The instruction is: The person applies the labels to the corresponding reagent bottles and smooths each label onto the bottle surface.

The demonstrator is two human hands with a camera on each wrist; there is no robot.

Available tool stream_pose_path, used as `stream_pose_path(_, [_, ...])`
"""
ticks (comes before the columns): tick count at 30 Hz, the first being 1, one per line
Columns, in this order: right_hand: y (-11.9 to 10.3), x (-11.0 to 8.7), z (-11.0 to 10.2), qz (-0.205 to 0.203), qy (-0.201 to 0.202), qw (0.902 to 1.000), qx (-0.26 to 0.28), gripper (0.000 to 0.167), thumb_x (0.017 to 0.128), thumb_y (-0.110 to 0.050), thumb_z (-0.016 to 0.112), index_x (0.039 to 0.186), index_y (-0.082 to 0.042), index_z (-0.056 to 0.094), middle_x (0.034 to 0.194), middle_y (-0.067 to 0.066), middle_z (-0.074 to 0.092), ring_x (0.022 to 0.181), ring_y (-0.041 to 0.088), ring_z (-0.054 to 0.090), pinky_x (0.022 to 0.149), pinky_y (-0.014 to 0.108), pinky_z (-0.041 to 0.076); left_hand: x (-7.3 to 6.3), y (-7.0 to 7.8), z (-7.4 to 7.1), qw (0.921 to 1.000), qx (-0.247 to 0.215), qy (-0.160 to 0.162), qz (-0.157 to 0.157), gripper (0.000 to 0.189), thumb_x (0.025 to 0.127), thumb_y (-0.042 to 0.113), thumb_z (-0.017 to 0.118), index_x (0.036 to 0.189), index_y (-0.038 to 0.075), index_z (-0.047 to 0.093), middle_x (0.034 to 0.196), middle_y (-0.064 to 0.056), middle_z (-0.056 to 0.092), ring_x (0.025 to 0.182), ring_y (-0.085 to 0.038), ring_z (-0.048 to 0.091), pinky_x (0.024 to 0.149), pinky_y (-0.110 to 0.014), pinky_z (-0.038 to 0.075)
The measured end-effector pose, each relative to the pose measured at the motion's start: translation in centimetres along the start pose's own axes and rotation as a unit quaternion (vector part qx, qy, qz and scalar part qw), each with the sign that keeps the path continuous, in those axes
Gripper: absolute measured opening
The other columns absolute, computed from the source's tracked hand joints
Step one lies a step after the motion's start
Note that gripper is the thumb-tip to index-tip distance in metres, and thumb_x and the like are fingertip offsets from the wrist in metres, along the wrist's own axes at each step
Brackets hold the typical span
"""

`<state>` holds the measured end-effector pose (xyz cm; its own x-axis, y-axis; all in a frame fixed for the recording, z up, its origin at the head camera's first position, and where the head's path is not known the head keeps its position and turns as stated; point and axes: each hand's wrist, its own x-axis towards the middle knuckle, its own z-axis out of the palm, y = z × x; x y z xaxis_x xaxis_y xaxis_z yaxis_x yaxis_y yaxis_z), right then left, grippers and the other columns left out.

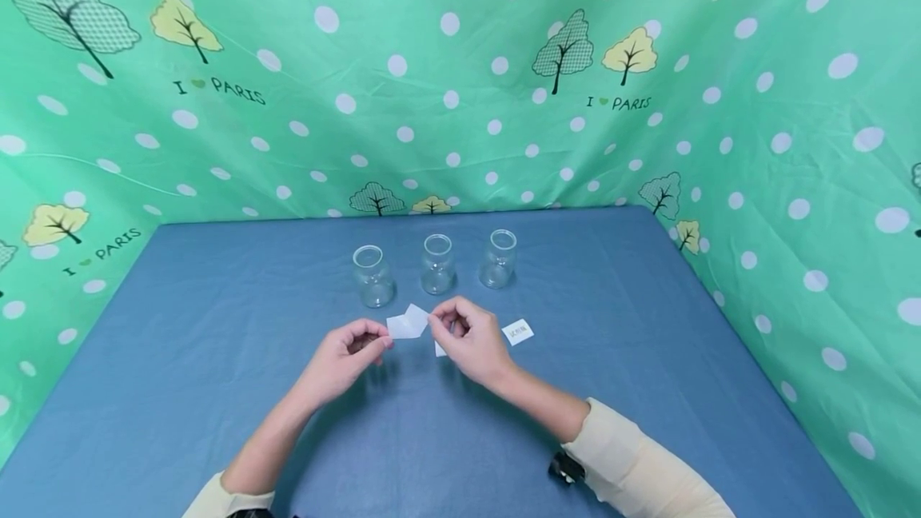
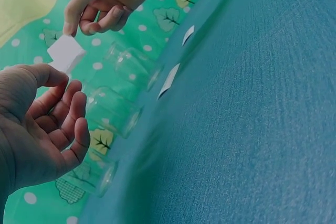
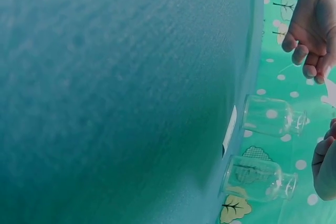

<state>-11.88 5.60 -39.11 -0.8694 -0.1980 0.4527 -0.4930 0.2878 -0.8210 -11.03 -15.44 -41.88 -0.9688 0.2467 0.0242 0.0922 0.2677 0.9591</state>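
Between the hands, above the table, is a small white paper label (image 1: 407, 322) with a bend across it. My left hand (image 1: 347, 358) pinches its left end between thumb and index finger, the other fingers loosely curled. At the opposite end my right hand (image 1: 471, 340) pinches it by thumb and fingertip. The left wrist view shows the label (image 2: 66, 54) spanning both hands. Just beyond the hands stand three clear glass jars, the left (image 1: 373, 278), middle (image 1: 437, 264) and right (image 1: 499, 260), all upright and open-topped.
On the blue tablecloth (image 1: 216, 342) a white label with dark printed characters (image 1: 518, 332) lies right of my right hand. A second label (image 1: 440, 349) lies partly hidden under that hand. A green dotted curtain (image 1: 446, 86) closes off the back and sides.
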Motion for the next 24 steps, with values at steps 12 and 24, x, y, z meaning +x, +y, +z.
stream_pose_path(12, [2.0,-0.1,0.4,-0.001,0.008,1.0000,0.000,0.006,0.085,-0.007,0.066,0.085,-0.001,0.065,0.064,0.004,0.055,0.054,0.002,0.040,0.048,0.017,0.036,0.0,-0.2,0.0,1.0000,0.002,0.002,0.003,0.016,0.089,0.012,0.062,0.095,-0.003,0.061,0.077,-0.012,0.062,0.063,-0.017,0.059,0.060,-0.029,0.050])
stream_pose_path(24, [2.2,-0.1,0.1,-0.009,0.007,0.9999,0.010,0.004,0.086,-0.010,0.065,0.084,-0.006,0.064,0.063,0.003,0.053,0.052,0.002,0.039,0.046,0.017,0.034,-0.2,-0.4,-0.1,0.9999,-0.001,0.010,-0.012,0.018,0.089,0.013,0.063,0.096,-0.003,0.062,0.080,-0.012,0.063,0.064,-0.018,0.060,0.062,-0.029,0.050])
